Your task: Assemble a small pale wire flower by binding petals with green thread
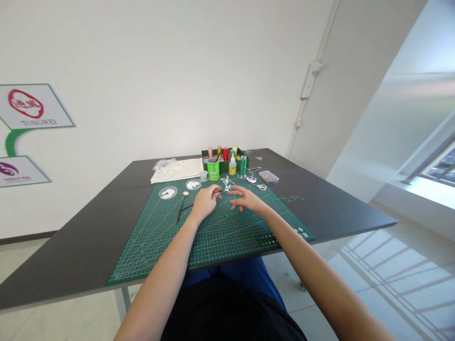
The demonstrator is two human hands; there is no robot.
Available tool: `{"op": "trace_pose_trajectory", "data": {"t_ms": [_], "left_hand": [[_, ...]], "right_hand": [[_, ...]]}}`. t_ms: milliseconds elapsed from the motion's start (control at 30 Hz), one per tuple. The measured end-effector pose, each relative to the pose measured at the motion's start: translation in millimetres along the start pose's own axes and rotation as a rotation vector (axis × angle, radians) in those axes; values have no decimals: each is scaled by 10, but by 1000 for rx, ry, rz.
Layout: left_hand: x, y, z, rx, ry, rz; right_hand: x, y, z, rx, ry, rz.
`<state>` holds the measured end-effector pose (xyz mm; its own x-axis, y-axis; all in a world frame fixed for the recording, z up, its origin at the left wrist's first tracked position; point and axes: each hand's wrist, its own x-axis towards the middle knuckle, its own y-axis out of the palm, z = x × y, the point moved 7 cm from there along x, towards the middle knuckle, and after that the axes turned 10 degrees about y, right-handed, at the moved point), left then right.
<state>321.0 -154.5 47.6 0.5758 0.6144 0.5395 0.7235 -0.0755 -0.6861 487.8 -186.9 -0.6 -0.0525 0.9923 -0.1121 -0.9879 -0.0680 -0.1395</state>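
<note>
Over the green cutting mat (245,237), my left hand (206,202) is closed, pinching a thin dark stick (219,191). The stick points right, towards my right hand. My right hand (246,201) hovers close by with its fingers apart and curved; I make out nothing in it. Just beyond the fingertips lies a small shiny, pale clear piece (226,184), too small to name. Fine green thread (230,213) shows faintly below my right fingers. Left of my left hand, a dark stick with a cream flower-like tip (185,193) lies near another dark stick (186,207).
Two shallow dishes (168,192) stand at the mat's far left. Behind are a green can (213,171), glue bottle (232,166), green thread spool (243,166) and green box (223,166). Scissors (262,187) and a clear case (268,177) lie right; white sheets (177,170) lie back left.
</note>
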Motion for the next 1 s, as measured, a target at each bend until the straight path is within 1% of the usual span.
{"op": "trace_pose_trajectory", "data": {"t_ms": [133, 300, 433, 633, 833, 1000], "left_hand": [[2, -3, 30, 23, 3, -11], [2, -9, 7, 26, 12, -15], [5, -11, -16, 25, 12, -14], [11, -10, -7, 23, -1, -10], [10, -12, -1, 20, -3, -8], [16, -44, 15, 26, -9, -24]], "right_hand": [[13, 71, -15, 58, 38, -4], [16, 71, -1, 157, 26, -14], [40, 75, -35, 201, 46, 0], [58, 52, -40, 170, 29, -22], [43, 12, -19, 79, 13, -60], [25, 7, 4, 43, -31, -47]]}}
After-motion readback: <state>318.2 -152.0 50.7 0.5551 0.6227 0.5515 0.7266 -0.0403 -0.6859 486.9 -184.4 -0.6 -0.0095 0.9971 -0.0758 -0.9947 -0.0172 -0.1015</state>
